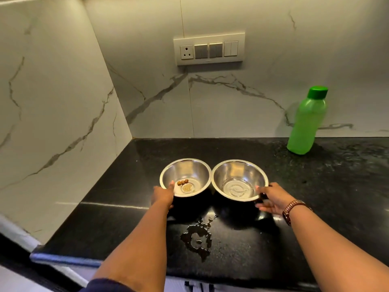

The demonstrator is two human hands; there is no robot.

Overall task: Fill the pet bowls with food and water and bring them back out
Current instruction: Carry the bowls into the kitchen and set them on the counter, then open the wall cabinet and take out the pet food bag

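Two touching bowls sit on the counter (315, 207): left hand (163, 196) pinches the kibble bowl (189, 171)'s rim, right hand (271, 199)'s fingers (263, 207) curl round the water bowl (237, 173).

Two steel bowls with black outsides stand upright on the counter (126, 218), rims touching, the left bowl (189, 174) at 9 o'clock of the right bowl (240, 174). The left bowl holds three brown kibble pieces (182, 182) at its floor's 10 o'clock; the right bowl holds shallow water (237, 189).
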